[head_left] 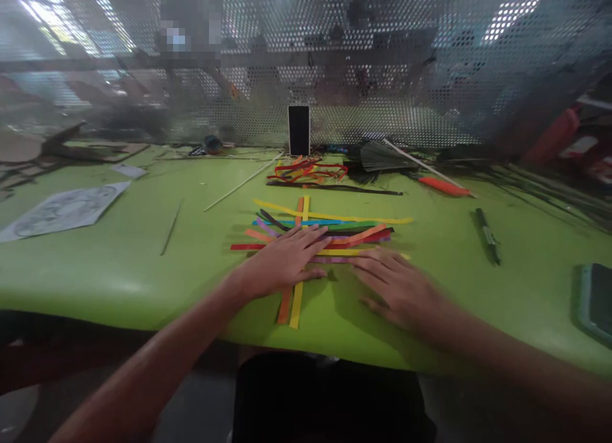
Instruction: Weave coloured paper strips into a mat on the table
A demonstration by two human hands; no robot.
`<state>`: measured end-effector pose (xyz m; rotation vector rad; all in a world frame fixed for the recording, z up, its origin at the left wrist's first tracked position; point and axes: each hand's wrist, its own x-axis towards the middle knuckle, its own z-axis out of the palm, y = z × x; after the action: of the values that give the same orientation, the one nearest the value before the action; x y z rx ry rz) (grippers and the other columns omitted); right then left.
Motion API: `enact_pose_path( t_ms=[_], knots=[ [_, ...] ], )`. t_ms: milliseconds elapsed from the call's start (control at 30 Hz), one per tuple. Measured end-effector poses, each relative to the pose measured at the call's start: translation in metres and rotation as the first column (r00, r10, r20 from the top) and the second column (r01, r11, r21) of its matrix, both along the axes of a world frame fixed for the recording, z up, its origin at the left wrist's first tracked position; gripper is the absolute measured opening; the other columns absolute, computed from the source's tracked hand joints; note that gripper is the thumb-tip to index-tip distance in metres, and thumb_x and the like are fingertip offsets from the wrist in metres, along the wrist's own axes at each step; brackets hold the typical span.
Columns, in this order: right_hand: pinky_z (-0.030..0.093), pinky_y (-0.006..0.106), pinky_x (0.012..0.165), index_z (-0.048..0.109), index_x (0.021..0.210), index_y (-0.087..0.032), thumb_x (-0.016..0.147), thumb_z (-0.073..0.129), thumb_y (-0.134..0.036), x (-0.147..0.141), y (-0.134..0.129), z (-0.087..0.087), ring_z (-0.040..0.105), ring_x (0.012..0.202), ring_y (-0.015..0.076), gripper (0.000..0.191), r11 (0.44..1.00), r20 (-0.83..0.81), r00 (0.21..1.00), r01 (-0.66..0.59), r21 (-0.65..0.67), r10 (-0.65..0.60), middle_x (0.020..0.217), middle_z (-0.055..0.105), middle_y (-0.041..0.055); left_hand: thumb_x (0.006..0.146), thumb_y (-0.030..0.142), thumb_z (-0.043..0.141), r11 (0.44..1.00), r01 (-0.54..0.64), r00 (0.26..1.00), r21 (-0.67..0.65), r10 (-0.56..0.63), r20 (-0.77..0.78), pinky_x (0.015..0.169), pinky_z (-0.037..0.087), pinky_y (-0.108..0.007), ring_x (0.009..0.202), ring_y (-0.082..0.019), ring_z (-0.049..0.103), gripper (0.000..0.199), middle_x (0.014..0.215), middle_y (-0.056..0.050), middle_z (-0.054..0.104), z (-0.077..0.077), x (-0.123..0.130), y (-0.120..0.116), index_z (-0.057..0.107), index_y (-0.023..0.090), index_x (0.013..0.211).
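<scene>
Several coloured paper strips lie crossed on the green tabletop. An orange strip (284, 306) and a yellow strip (297, 306) run lengthwise toward me, while others lie sideways across them, among them a red strip (246, 246) and a blue strip (262, 222). My left hand (291, 255) rests flat over the crossing, fingers spread, hiding part of it. To its right, my right hand (389, 283) has its fingers stretched forward, with the tips at the near sideways strips, a lower yellow strip (339, 253) and a purple strip (329, 260). I see nothing gripped in either hand.
A phone (299, 130) stands upright at the back behind a tangle of strips (310, 170). A pen (488, 236), an orange-handled tool (444, 187) and another phone (595, 303) are at right. A printed sheet (67, 208) lies left. A perforated metal screen (268, 79) borders the back.
</scene>
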<state>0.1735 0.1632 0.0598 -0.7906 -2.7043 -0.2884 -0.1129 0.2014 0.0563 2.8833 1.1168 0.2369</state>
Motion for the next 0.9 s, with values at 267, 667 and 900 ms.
enact_pose_path(
  t_ms=[267, 667, 900],
  knots=[
    [0.052, 0.053, 0.104, 0.059, 0.14, -0.015, 0.102, 0.052, -0.033, 0.008, -0.003, -0.001, 0.061, 0.124, 0.0318, 0.043, 0.995, -0.07, 0.994, 0.075, -0.06, -0.079, 0.132, 0.068, 0.015, 0.1, 0.072, 0.023, 0.999, -0.039, 0.997, 0.019, 0.037, 0.067, 0.127, 0.021, -0.043, 0.154, -0.026, 0.029, 0.082, 0.165, -0.015, 0.034, 0.022, 0.013, 0.0, 0.032, 0.015, 0.159],
    [0.048, 0.054, 0.102, 0.057, 0.144, -0.013, 0.099, 0.057, -0.045, 0.015, -0.02, -0.005, 0.058, 0.123, 0.0353, 0.056, 0.994, -0.033, 0.994, 0.104, -0.018, -0.105, 0.138, 0.064, 0.0178, 0.099, 0.073, 0.025, 0.995, 0.008, 1.0, -0.102, -0.01, -0.017, 0.127, 0.018, -0.047, 0.157, -0.029, 0.021, 0.087, 0.169, -0.015, 0.024, 0.007, 0.024, 0.009, 0.021, 0.014, 0.163],
    [0.049, 0.05, 0.099, 0.058, 0.143, -0.016, 0.102, 0.053, -0.039, 0.012, -0.023, 0.0, 0.061, 0.115, 0.031, 0.048, 0.997, -0.042, 0.997, 0.056, -0.062, -0.059, 0.129, 0.07, 0.014, 0.098, 0.076, 0.025, 0.995, 0.015, 1.0, -0.1, -0.017, -0.018, 0.128, 0.014, -0.05, 0.158, -0.03, 0.013, 0.089, 0.17, -0.014, 0.017, 0.001, 0.024, 0.007, 0.018, 0.016, 0.163]
  ],
)
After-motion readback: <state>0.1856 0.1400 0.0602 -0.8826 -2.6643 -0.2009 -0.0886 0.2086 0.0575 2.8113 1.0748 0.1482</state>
